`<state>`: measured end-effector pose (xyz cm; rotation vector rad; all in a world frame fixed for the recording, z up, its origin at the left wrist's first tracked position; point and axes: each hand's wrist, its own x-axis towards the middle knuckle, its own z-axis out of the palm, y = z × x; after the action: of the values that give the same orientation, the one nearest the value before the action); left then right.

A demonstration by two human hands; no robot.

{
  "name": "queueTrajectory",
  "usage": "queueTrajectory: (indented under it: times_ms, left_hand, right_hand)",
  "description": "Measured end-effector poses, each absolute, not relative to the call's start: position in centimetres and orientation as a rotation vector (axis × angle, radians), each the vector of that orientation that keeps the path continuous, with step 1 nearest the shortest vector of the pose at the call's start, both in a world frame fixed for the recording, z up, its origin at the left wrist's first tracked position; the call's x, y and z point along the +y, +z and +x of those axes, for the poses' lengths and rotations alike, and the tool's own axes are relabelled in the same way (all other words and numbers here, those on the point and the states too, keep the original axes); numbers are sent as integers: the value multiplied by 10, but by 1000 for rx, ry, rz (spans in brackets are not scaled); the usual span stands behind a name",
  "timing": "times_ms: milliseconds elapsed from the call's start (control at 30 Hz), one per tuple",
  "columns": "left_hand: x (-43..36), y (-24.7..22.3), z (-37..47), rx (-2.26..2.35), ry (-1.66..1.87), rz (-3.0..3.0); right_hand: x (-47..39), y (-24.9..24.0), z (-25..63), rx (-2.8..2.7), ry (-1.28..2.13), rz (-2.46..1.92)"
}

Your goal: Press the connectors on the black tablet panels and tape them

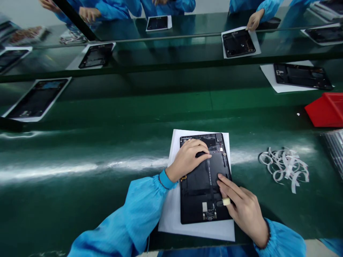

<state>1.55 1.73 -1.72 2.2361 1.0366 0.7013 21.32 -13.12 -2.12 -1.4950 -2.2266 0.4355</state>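
A black tablet housing lies on a white sheet before me, its inside showing. A narrow strip with white print runs down its middle to a small circuit board. My left hand is over the upper part, its fingertips bent close to the thumb tip near the strip's upper end; anything between them is hidden. My right hand rests at the right edge, index and middle fingers stretched out onto the housing. Near its thumb is a pale yellow piece with a dark end, its kind unclear.
Curled white strips lie in a pile to the right. A red bin stands farther right, above a clear plastic stack. More housings on sheets, including one at left, line the green bench. Co-workers' hands show across it.
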Motion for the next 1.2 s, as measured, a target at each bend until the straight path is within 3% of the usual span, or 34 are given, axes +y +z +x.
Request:
queueTrajectory:
  times_ms: [333,533,833,1200]
  left_hand:
    - [16,-17,16,1065,701,2275]
    - [10,-8,17,1070,555,2395]
    - [2,-2,5,1290,1013,2046]
    - [-97,-8,-64,1687,747,1512]
  right_hand:
    - [-131,-21,213,-2272,349,-1475]
    - [-127,5,204,-2442,150,-1468]
    - [-98,4,193,-2716,60,-1502]
    - [-51,-1,206,-2371,162,-1756]
